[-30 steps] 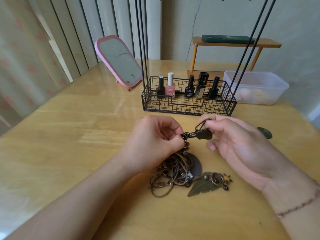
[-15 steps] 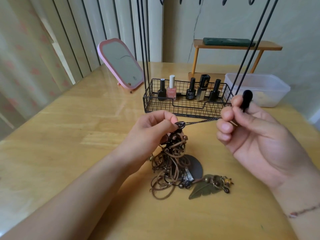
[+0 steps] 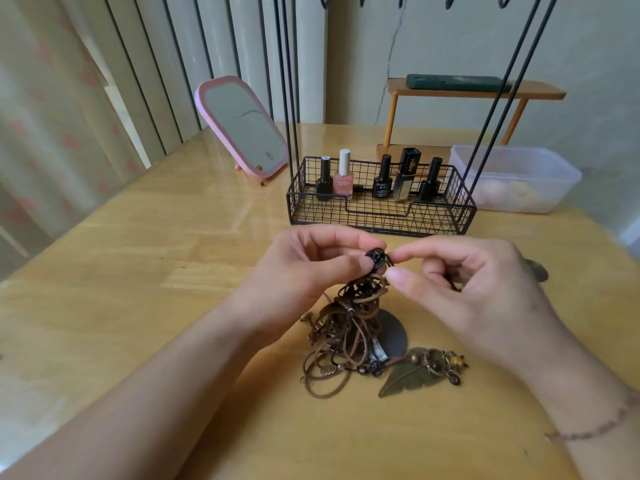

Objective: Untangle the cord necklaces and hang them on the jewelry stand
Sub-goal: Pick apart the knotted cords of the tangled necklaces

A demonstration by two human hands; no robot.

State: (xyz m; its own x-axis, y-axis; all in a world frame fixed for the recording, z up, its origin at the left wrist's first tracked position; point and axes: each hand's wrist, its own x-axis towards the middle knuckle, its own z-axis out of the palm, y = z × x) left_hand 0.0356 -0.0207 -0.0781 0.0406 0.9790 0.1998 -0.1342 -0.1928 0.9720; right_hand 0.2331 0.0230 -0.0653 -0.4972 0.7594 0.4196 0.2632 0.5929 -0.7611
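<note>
So, looking down from my head cam, I'm holding both hands up over the middle of the desk [image 3: 121,265] with the tips nearly meeting. My left hand [image 3: 311,268] is pinching a dark little knot or bead [image 3: 375,259] at the very top of the tangle of cord necklaces [image 3: 346,327], thumb and forefinger curled round it. My right hand [image 3: 460,282] is coming in from the other side, pinching a thin bit of cord right next to that knot with thumb and forefinger, the other fingers curling loosely under.

The brown cords are hanging down from my left fingers in a messy clump, and the lower loops are lying on the wood below my hands. A dark round disc pendant [image 3: 393,334] is sitting on the desk, partly hidden by the cords, and a bronze leaf pendant [image 3: 405,377] with some beads is lying just to the right of the loops.

Behind my hands the jewelry stand [image 3: 381,213] is standing with its black wire basket base and thin rods going up out of frame. Nail polish bottles [image 3: 343,178] are lined up in the basket. A pink mirror [image 3: 242,128] is leaning off to the left, and a clear plastic tub [image 3: 516,178] is sitting to the right.
</note>
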